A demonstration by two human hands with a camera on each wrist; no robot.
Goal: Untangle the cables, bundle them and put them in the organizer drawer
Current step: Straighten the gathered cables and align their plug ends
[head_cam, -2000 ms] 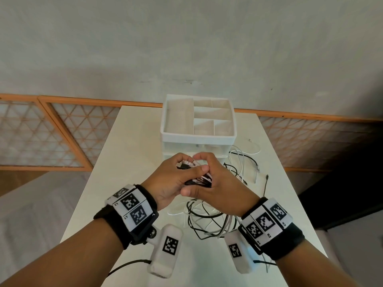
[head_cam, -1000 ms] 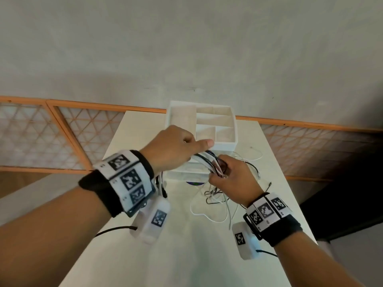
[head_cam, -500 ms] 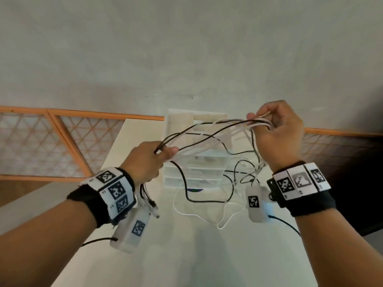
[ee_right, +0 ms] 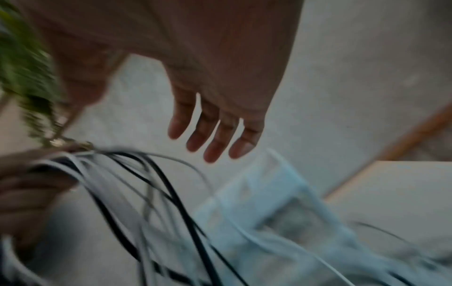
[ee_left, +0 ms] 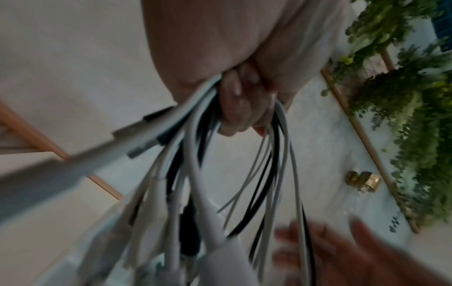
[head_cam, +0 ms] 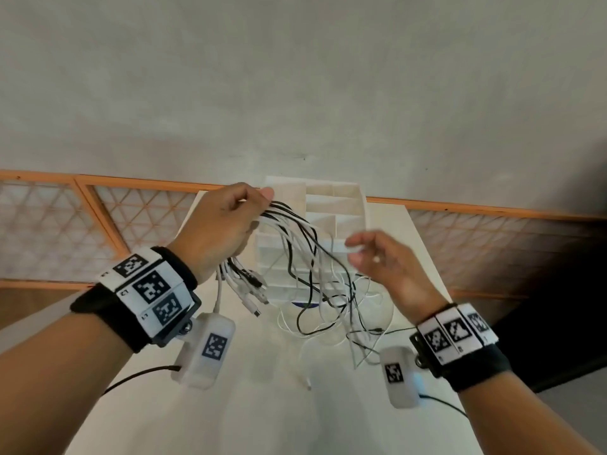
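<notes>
My left hand (head_cam: 226,224) is raised above the table and grips a bunch of white and black cables (head_cam: 305,254). Their plug ends (head_cam: 246,290) dangle below the palm, and the long strands drape rightward down to the tabletop. In the left wrist view the curled fingers (ee_left: 239,100) close round the cables (ee_left: 195,174). My right hand (head_cam: 377,257) hovers to the right of the strands with fingers spread and nothing in it; the right wrist view shows its straight fingers (ee_right: 215,133) above the cables (ee_right: 151,193). Behind the cables stands the white organizer (head_cam: 348,205) with open top compartments and drawers below.
The organizer stands at the far end of a white table (head_cam: 203,421). Loose cable ends (head_cam: 354,336) trail on the tabletop in front of it. A grey wall and an orange-framed lattice panel (head_cam: 65,224) lie behind. Greenery (ee_left: 415,116) shows in the left wrist view.
My right hand has let go of the cables and dropped lower, now open. The left hand has risen with the bunch, and the strands hang down instead of stretching between both hands.
</notes>
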